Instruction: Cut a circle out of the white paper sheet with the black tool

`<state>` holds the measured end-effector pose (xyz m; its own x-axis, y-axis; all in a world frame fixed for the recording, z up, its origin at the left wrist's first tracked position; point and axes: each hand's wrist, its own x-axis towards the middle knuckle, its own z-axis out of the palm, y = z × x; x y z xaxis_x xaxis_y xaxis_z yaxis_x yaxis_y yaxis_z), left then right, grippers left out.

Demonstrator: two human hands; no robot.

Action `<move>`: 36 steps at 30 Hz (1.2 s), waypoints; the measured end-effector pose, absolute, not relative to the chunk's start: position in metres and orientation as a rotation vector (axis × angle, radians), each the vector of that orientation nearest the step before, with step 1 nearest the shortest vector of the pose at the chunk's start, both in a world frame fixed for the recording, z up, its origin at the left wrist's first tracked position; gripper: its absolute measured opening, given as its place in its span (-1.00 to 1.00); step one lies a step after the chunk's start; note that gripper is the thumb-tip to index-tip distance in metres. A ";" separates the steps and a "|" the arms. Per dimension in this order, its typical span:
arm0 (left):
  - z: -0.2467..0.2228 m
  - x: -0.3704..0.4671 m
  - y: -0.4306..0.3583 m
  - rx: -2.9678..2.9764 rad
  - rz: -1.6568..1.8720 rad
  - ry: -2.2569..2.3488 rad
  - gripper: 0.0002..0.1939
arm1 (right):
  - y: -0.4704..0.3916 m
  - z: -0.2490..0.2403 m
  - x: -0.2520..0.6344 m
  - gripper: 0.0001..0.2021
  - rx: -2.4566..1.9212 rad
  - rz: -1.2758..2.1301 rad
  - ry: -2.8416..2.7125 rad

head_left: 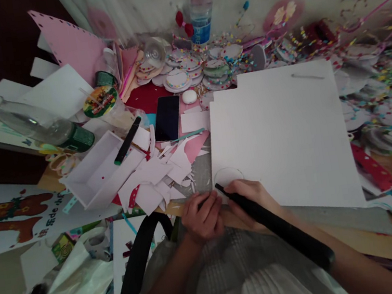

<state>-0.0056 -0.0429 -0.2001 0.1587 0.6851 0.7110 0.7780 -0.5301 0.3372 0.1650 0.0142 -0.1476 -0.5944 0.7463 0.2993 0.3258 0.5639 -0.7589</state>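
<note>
A large white sheet of paper (281, 130) lies on the table, with a faint pencil-like circle (229, 175) drawn near its lower left corner. My right hand (250, 197) is closed around a long black pen (272, 221). The pen slants across the sheet's lower left edge, its tip close to the circle. Just left of it, my left hand (202, 215) is closed at the table's front edge, fingers curled. A small dark thing (201, 204) shows between its fingers, too little of it to name.
White paper scraps (149, 178) lie left of the sheet, beside a white box (100, 170) with a dark marker (127, 141) across it. Behind are a phone (167, 118), stacked decorated paper discs (185, 68) and a water bottle (201, 15). Another bottle (43, 124) lies tilted at left.
</note>
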 end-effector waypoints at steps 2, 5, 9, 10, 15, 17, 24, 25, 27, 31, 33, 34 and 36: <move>-0.201 -0.006 -0.043 -2.304 -1.315 -1.437 -0.64 | 0.020 -0.148 0.170 -0.81 -0.810 0.922 -2.230; -0.201 -0.005 -0.043 -2.292 -1.327 -1.436 -0.64 | 0.027 -0.153 0.174 -0.79 -0.734 0.918 -2.255; -0.200 -0.003 -0.043 -2.277 -1.338 -1.462 -0.64 | 0.027 -0.159 0.173 -0.78 -0.747 0.920 -2.193; -0.199 -0.002 -0.043 -2.275 -1.336 -1.462 -0.64 | 0.026 -0.160 0.173 -0.78 -0.748 0.920 -2.187; -0.198 -0.002 -0.042 -2.274 -1.328 -1.466 -0.61 | 0.026 -0.158 0.173 -0.77 -0.733 0.958 -2.189; -0.197 -0.002 -0.042 -2.275 -1.318 -1.475 -0.62 | 0.027 -0.156 0.173 -0.77 -0.740 0.968 -2.195; -0.198 -0.003 -0.042 -2.288 -1.275 -1.468 -0.62 | 0.024 -0.154 0.178 -0.79 -0.765 1.031 -2.079; -0.196 -0.003 -0.042 -2.293 -1.274 -1.467 -0.63 | 0.023 -0.155 0.181 -0.80 -0.810 1.077 -1.985; -0.190 -0.001 -0.044 -2.323 -1.288 -1.495 -0.65 | 0.022 -0.159 0.186 -0.85 -0.930 1.186 -1.692; -0.168 0.003 -0.046 -2.369 -1.356 -1.838 -0.66 | 0.027 -0.164 0.190 -0.88 -0.853 1.423 -1.097; -0.158 0.003 -0.044 -2.293 -1.416 -2.178 -0.70 | 0.031 -0.162 0.191 -0.88 -0.736 1.493 -0.988; -0.154 0.003 -0.042 -2.237 -1.467 -2.362 -0.72 | 0.032 -0.160 0.191 -0.87 -0.705 1.503 -0.971; -0.147 0.000 -0.035 -2.154 -1.596 -2.710 -0.73 | 0.035 -0.155 0.193 -0.85 -0.692 1.498 -0.958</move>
<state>-0.0003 -0.0345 -0.1468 -0.2143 0.9766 -0.0199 0.4564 0.1181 0.8819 0.1935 0.0347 -0.1551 -0.1559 0.9832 0.0949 -0.4985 0.0047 -0.8669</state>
